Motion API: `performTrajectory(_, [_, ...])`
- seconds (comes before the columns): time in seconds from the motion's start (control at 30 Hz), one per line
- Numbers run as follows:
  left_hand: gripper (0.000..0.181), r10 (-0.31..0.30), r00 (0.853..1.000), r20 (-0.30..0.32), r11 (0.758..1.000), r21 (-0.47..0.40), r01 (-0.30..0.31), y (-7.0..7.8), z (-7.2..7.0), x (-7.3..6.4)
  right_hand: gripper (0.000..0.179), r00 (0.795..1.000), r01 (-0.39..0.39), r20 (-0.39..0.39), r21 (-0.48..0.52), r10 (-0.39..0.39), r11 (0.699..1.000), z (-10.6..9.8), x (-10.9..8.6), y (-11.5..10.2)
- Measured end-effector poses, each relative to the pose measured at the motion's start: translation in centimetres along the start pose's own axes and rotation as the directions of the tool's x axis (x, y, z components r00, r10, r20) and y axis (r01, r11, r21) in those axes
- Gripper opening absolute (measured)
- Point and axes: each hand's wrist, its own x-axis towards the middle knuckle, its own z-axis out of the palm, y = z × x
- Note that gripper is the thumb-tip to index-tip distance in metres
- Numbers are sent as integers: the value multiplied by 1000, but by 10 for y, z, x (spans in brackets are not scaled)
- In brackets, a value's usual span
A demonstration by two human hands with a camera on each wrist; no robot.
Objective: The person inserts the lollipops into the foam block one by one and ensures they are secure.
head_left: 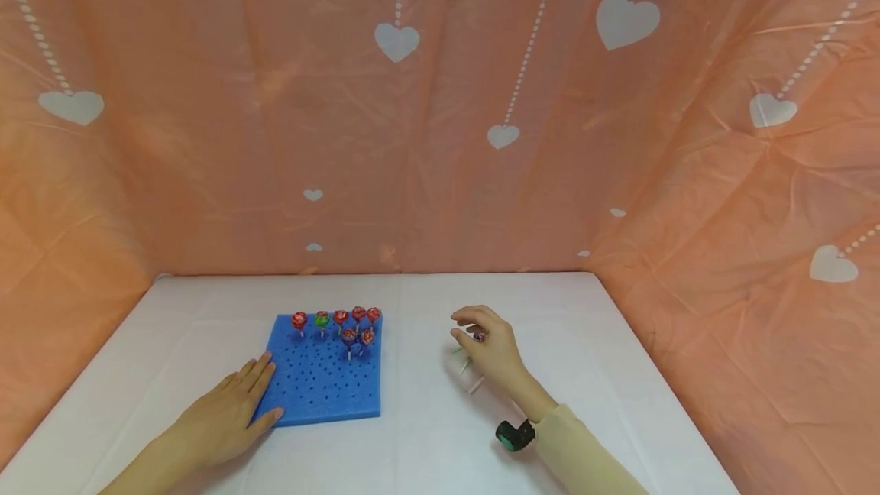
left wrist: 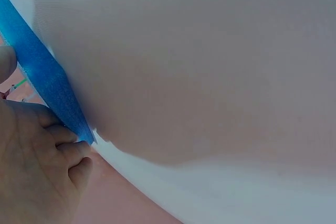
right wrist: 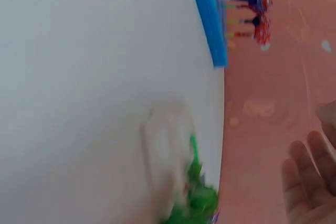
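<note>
My left hand (head_left: 223, 417) rests along the left side of a blue foam board (head_left: 323, 402), its fingers fairly straight and the thumb at the near left corner. In the left wrist view, fingers and thumb touch the board's edge (left wrist: 44, 69). Several wrapped lollipops stand upright in the board's far rows, among them a red lollipop (head_left: 299, 321) and a green lollipop (head_left: 321, 319). On the right, my right hand (head_left: 496, 350) hovers with loosely bent fingers, nothing held. Beneath it are lollipops whose white sticks (head_left: 477, 385) show; a green-wrapped lollipop (right wrist: 203, 199) appears blurred in the right wrist view.
A white cloth covers the table (head_left: 426, 449). Around it hangs an orange curtain (head_left: 454, 197) printed with white hearts. A black and green device (head_left: 514, 435) sits at my right wrist. Many small holes dot the board's nearer part.
</note>
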Motion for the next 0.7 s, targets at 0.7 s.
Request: performTrajectory(0.7, [80,6,1000,-30,1000,-7,-6,-2,6,0,15,964,-214,102,-243,244,946,-43,-27,24])
